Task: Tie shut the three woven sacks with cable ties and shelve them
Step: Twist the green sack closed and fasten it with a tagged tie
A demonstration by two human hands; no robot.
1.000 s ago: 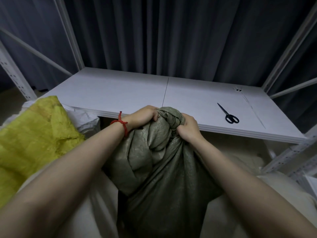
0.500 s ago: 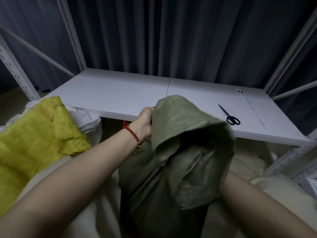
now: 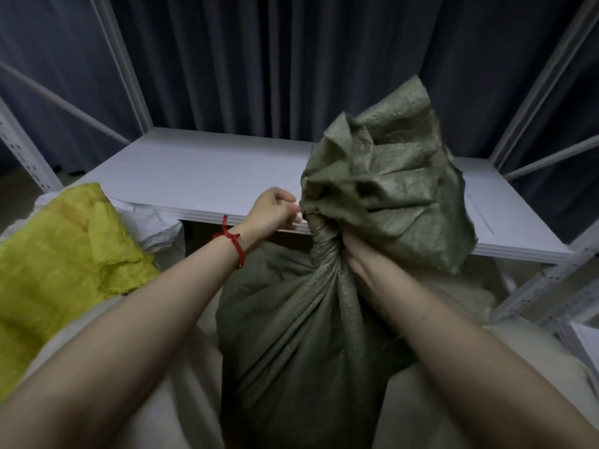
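Observation:
A dull green woven sack (image 3: 301, 335) stands in front of me, its neck twisted tight and its loose mouth flaring up and to the right. My right hand (image 3: 355, 251) grips the twisted neck from the right side. My left hand (image 3: 275, 210), with a red string on the wrist, has curled fingers pinching the fabric at the left of the neck. A yellow woven sack (image 3: 64, 251) lies at the left, with a white woven sack (image 3: 155, 226) behind it. No cable tie shows.
A white shelf board (image 3: 207, 176) runs across just beyond the sacks, in a white metal rack with perforated uprights (image 3: 19, 147) at either side. Dark curtains hang behind. The green sack's mouth hides the right part of the board.
The green sack's top, bunched under both hands and then flopped open toward me, is now gathered and twisted upright. My right hand has come back into view on the neck. The scissors are now hidden.

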